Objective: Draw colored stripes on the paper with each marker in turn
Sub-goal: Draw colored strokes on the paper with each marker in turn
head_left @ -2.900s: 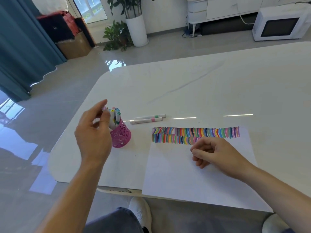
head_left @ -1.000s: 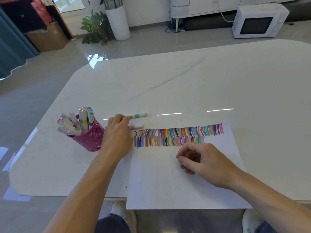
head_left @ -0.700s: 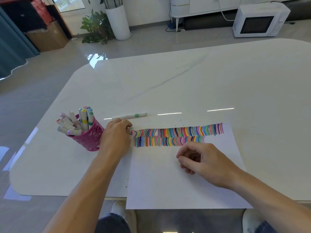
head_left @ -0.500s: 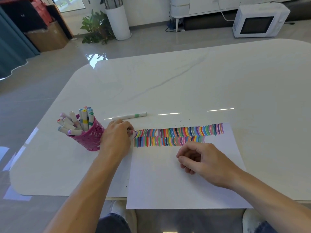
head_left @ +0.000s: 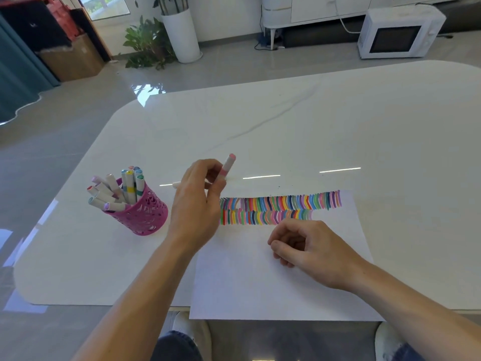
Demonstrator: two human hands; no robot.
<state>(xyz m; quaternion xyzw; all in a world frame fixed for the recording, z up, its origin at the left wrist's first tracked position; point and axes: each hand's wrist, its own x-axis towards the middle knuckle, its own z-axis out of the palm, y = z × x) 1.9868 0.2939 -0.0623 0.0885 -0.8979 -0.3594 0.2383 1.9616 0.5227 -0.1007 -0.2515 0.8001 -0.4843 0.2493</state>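
My left hand (head_left: 196, 204) grips a white marker with a pink band and pink cap (head_left: 227, 165), lifted above the table just beyond the paper's top-left corner. The white paper (head_left: 260, 277) lies at the table's near edge, its bottom hanging over it, and carries two rows of colored stripes (head_left: 281, 208) along its top. My right hand (head_left: 309, 250) rests on the paper below the stripes with loosely curled fingers, holding nothing. A second white marker (head_left: 177, 184) lies on the table, mostly hidden behind my left hand.
A pink perforated cup (head_left: 141, 212) with several markers stands left of my left hand. The white marble table (head_left: 312, 131) extends far back and right. On the floor beyond are a potted plant (head_left: 182, 32), a microwave (head_left: 398, 32) and a cardboard box (head_left: 70, 58).
My left hand left the pink cup, reached to the two markers lying by the paper, closed on the pink one and lifted it off the table. My right hand has stayed in place.
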